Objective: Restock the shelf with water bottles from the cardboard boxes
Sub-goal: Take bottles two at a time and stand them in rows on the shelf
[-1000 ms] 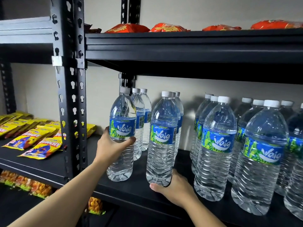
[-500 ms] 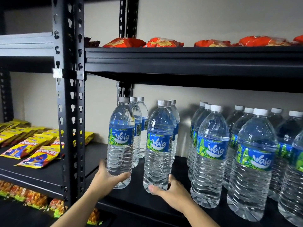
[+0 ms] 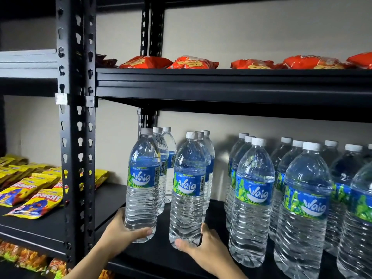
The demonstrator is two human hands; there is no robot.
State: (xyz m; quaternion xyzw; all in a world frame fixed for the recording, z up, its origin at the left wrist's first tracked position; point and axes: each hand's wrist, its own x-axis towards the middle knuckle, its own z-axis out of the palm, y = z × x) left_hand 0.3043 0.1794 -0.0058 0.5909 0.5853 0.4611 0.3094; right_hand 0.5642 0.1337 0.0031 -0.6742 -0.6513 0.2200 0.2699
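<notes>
1. Up close, a black metal shelf (image 3: 161, 252) holds upright clear water bottles with white caps and blue-and-green "Waig" labels.
2. At lower centre-left, the person's left hand (image 3: 120, 232) wraps around the base of the left front bottle (image 3: 143, 186), fingers curled across its front near the bottom.
3. Just to its right, the right hand (image 3: 201, 244) grips the base of the right front bottle (image 3: 189, 190), thumb in front and fingers behind.
4. Both held bottles stand upright at the front of the shelf, near each other but apart; whether their bases touch the board cannot be told.
5. Behind each held bottle, two more bottles (image 3: 167, 158) stand in a row reaching toward the back wall.
6. Farther right, a crowd of bottles (image 3: 302, 198) fills the same shelf in several rows, apart from the right-hand bottle.
7. Above, the upper shelf (image 3: 221, 83) carries a line of red snack bags (image 3: 193, 62).
8. On the left, past a perforated black upright post (image 3: 77, 137), yellow snack packets (image 3: 34, 196) lie flat on a neighbouring shelf.
</notes>
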